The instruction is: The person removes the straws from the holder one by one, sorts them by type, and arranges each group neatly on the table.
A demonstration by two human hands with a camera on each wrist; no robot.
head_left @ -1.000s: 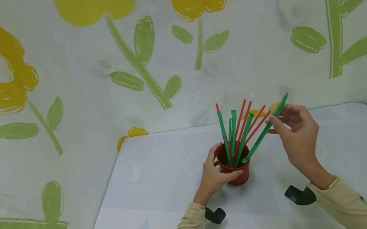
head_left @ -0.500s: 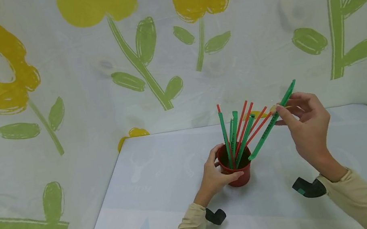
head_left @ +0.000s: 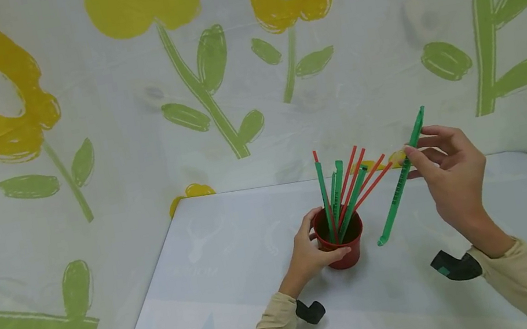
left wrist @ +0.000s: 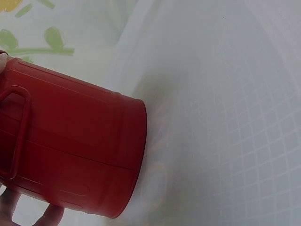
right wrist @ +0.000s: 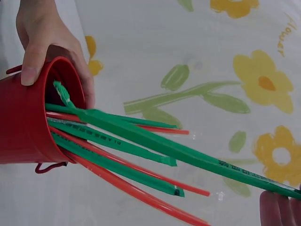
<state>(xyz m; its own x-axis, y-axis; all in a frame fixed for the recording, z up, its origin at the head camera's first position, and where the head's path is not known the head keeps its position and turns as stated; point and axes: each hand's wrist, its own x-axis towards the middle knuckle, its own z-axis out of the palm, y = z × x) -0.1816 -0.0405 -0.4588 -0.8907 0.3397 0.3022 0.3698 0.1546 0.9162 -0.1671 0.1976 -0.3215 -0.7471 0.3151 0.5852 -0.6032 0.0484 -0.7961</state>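
Head view: right hand (head_left: 453, 178) pinches green straw (head_left: 400, 180) beside red cup (head_left: 342, 242), gripped by left hand (head_left: 308, 253).

Bare table (head_left: 234, 240) all round; only red cup (head_left: 342, 244) of straws (head_left: 346, 185) mid-table.

Small print on the green straw (right wrist: 197, 153), just short of the fingertips (right wrist: 275, 207) (cropped by the frame's corner), is too fine to read; the red cup (right wrist: 26, 122) hides the straws' lower ends.
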